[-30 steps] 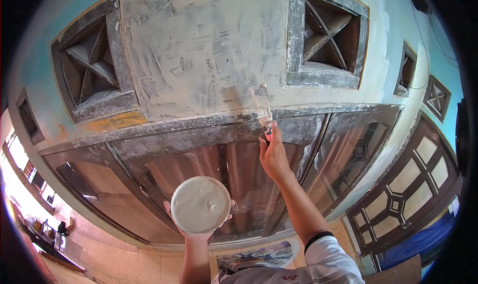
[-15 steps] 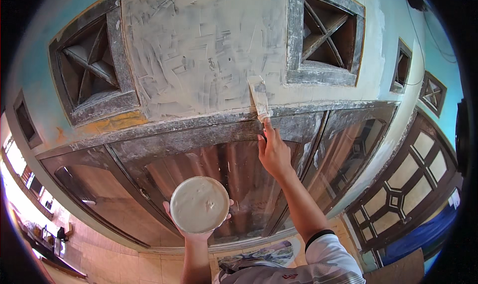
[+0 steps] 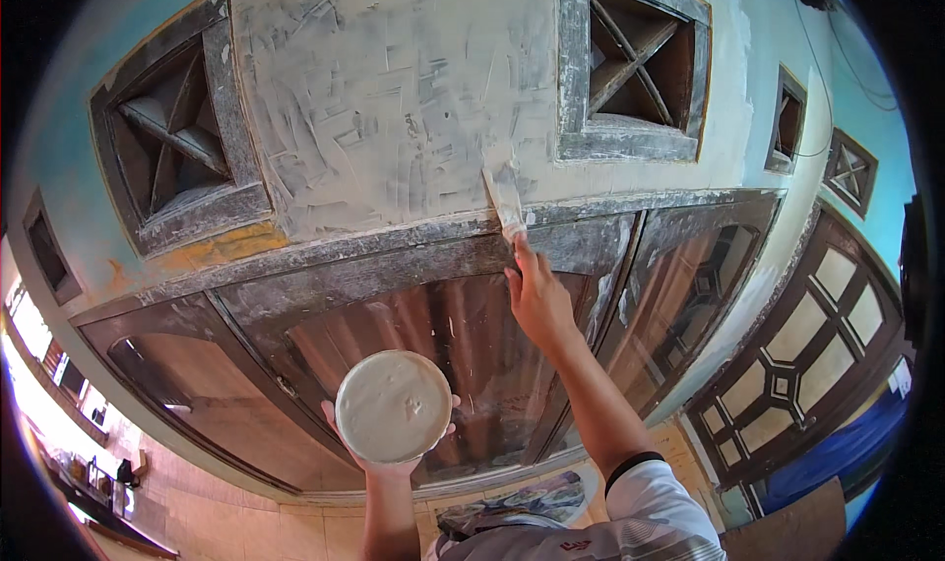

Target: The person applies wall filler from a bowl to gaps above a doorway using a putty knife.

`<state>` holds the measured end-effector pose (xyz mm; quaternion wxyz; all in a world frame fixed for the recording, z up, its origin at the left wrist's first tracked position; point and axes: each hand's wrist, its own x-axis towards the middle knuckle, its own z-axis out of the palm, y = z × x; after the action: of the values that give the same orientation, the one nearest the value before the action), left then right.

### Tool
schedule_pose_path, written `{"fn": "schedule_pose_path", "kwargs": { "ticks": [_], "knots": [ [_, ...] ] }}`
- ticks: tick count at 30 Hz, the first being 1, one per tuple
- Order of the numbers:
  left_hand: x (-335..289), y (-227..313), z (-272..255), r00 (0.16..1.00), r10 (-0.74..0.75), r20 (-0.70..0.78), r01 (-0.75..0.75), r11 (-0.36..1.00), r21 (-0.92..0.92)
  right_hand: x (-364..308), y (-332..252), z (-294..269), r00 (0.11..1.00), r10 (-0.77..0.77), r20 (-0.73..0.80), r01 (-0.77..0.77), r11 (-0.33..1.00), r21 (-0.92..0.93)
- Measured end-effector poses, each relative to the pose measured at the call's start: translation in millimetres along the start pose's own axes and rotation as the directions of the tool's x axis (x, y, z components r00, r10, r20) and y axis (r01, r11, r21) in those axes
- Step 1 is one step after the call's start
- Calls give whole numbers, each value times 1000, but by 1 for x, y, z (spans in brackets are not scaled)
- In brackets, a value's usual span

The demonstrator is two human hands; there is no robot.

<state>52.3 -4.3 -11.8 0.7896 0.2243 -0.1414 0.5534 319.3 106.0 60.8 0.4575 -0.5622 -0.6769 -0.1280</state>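
Note:
My right hand (image 3: 541, 300) grips a putty knife (image 3: 506, 205) by its handle, with the index finger stretched along it. The pale, putty-smeared blade rests against the wall (image 3: 394, 108), just above the worn wooden frame rail (image 3: 394, 234). Streaky off-white filler covers that part of the wall, with grey patches showing through. Lower down, my left hand (image 3: 382, 467) holds a round tub of putty (image 3: 394, 408) from below, fingers and thumb around its sides. Smooth cream-coloured putty fills the tub, with a small rough dent right of its middle.
Two square vents with crossed bars, a left vent (image 3: 182, 133) and a right vent (image 3: 638, 64), flank the filler-covered wall. Below the rail are glazed wooden panels (image 3: 325, 364). A dark panelled door (image 3: 787, 364) stands at the right, beside blue cloth (image 3: 837, 453). Tiled floor (image 3: 236, 527) lies below.
The putty knife's blade has slid slightly down and left along the wall, its tilt a little changed. My view has shifted slightly. The tub stays in my left hand.

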Motion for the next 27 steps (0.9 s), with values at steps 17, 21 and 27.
{"fn": "schedule_pose_path", "kwargs": {
  "ticks": [17,21,27],
  "knots": [
    [-9,8,1,999,11,-30,-11,1000,-7,-23,21,19,993,-55,-103,64,995,79],
    [-11,10,0,998,42,-48,-41,999,28,-34,18,13,989,-65,-133,91,976,198],
    [-6,5,4,991,76,-109,-66,993,94,24,-7,-10,976,-134,-174,168,965,199]
  ]
}}
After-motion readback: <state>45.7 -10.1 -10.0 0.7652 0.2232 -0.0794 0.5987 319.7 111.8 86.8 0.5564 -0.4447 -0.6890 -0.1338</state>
